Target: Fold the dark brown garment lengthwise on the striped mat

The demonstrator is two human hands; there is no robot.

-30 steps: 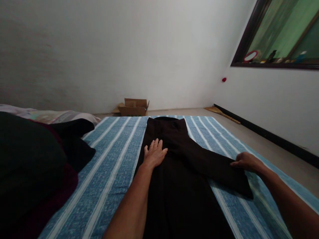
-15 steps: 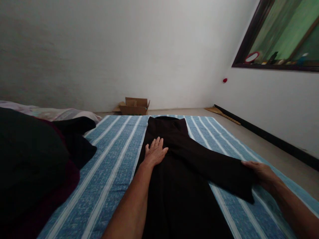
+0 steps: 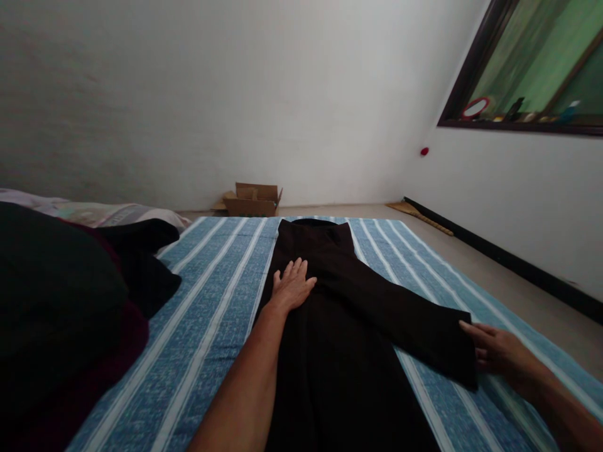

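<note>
A dark brown, nearly black long-sleeved garment [image 3: 330,351] lies spread on a blue-and-white striped bed cover [image 3: 217,301]. Its high collar end points to the far edge, and one sleeve [image 3: 424,320] stretches out to the right. My left hand [image 3: 293,285] rests flat on the upper part of the garment, fingers spread. At the sleeve's end, my right hand [image 3: 492,348] grips the cuff edge between thumb and fingers; part of the fingers is hidden. The lower part of the garment runs out of the picture at the bottom.
On the left a heap of dark and maroon clothes [image 3: 61,314] covers part of the bed, with pale bedding [image 3: 117,213] behind it. An open cardboard box [image 3: 252,201] stands past the far edge by the wall. A window [image 3: 532,69] with small items on its sill is at upper right.
My right hand has shifted slightly down along the cuff, and the sleeve end now lies flatter and straighter. My left hand stays in place on the garment.
</note>
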